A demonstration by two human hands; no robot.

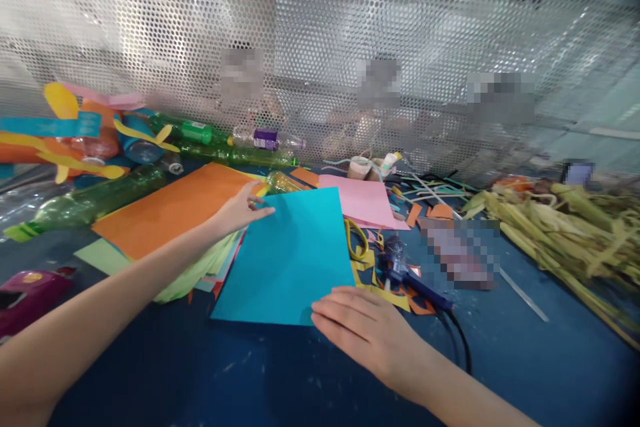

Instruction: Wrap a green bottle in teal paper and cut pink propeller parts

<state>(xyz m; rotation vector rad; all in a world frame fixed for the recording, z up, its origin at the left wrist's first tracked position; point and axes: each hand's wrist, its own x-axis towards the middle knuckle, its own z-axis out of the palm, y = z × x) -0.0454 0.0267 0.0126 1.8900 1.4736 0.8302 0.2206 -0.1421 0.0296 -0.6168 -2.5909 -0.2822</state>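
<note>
A bright blue sheet of paper lies flat in front of me. My left hand is at its upper left corner, fingers apart with nothing in them, above the edge of an orange sheet. Stretched out flat, my right hand rests its fingers on the blue sheet's lower right corner. Pale green sheets stick out between the orange and blue paper. Just right of the blue sheet are yellow-handled scissors, partly hidden, and a blue glue gun with a black cord.
Green plastic bottles and propeller-like paper shapes crowd the left. A purple object sits at the left edge. Pink paper, paper scraps and dried husks lie rightward. A perforated metal screen stands behind.
</note>
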